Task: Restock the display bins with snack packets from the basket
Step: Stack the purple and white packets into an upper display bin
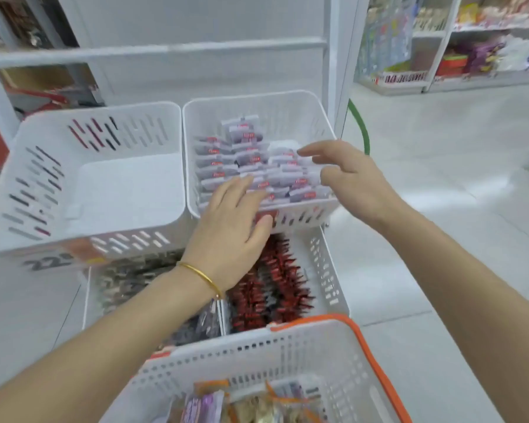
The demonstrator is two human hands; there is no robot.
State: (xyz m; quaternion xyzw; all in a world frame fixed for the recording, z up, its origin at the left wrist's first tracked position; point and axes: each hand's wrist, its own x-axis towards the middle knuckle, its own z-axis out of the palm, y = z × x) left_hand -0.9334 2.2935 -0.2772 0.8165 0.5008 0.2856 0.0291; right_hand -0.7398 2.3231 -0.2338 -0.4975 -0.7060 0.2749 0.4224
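A white display bin (297, 108) at the upper right holds rows of pale purple snack packets (251, 161). My left hand (232, 221) lies over the bin's front rim with straight fingers touching the front packets. My right hand (345, 175) hovers over the bin's right side, fingers spread and loosely bent, holding nothing. At the bottom, a white basket with an orange rim (361, 340) carries mixed snack packets (245, 404).
An empty white bin (34, 190) sits to the left of the filled one. Below are bins of red packets (272, 288) and dark packets (129, 279). Store shelves (477, 50) stand at the far right across a pale floor.
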